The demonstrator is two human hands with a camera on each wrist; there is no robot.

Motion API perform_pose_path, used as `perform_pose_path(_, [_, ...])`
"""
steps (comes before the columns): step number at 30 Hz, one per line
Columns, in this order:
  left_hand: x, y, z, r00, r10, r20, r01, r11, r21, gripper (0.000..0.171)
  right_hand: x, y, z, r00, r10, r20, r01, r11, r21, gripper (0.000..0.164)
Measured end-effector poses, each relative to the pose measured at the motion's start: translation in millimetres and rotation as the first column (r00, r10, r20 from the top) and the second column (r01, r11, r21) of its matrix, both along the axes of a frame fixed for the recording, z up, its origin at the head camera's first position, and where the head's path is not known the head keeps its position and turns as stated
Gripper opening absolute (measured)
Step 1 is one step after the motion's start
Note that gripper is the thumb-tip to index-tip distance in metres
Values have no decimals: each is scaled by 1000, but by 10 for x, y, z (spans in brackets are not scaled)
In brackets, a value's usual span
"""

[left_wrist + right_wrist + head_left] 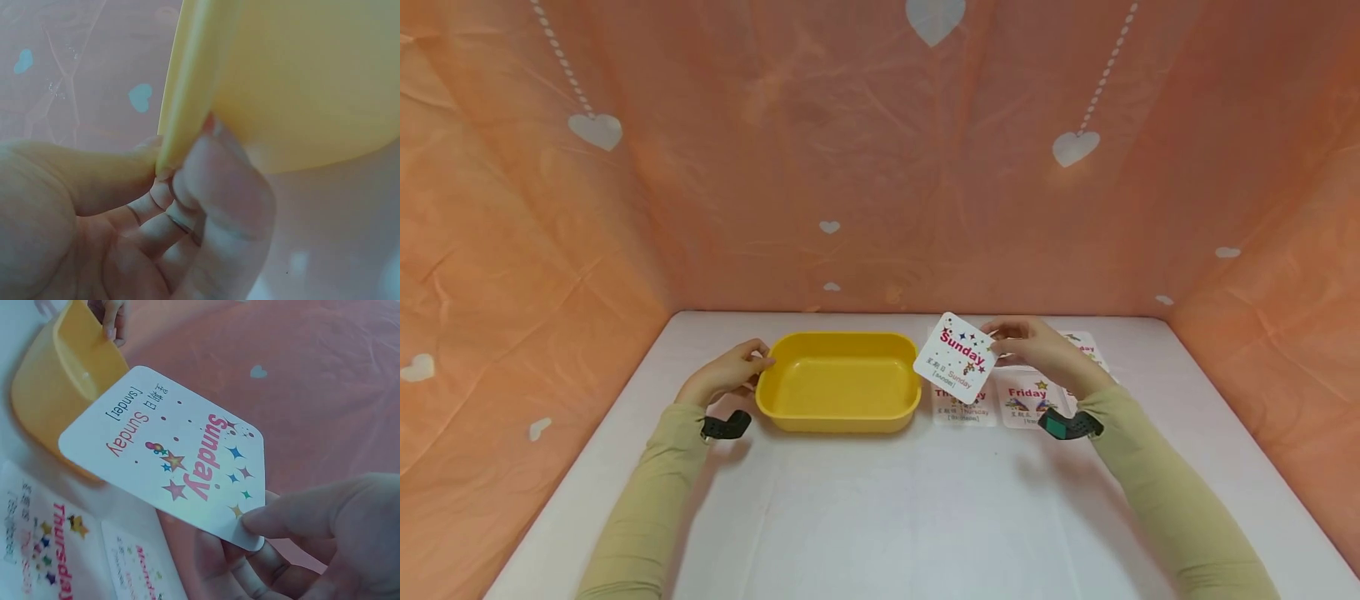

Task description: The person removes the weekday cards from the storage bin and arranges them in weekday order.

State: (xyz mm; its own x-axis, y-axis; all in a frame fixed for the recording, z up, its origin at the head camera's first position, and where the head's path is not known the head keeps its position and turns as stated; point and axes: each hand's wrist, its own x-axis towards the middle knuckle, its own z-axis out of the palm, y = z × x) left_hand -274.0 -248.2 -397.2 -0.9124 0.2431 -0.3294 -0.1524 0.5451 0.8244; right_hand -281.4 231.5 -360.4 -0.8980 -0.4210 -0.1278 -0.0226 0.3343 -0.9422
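Observation:
A shallow yellow plastic basin (838, 425) with rounded corners stands on the table. My left hand (726, 373) pinches its left rim between thumb and index finger; the left wrist view shows the rim (197, 75) between them. Between the thumb and fingers of my right hand (1033, 343) is a white "Sunday" flashcard (957, 358) with printed stars, held up by one corner. It tilts just right of the basin, above the other cards. Below it lie a "Thursday" card (962, 412) and a "Friday" card (1024, 396), each partly covered from view.
In the right wrist view a "Monday" card (134, 569) lies beside the Thursday card. Another card (1086, 343) shows behind the right forearm. Orange cloth walls (760, 167) with white hearts enclose the white table (865, 517) at the back and sides.

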Motion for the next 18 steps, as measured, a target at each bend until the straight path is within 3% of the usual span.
perform_pose_path(9, [51,-1,57,999,-44,-17,45,998,33,25,111,147,-170,999,3,34,-5,999,54,35])
perform_pose_path(18, [26,21,28,1000,2,1,-2,1000,0,21,241,211,-372,999,16,39,-21,990,137,31])
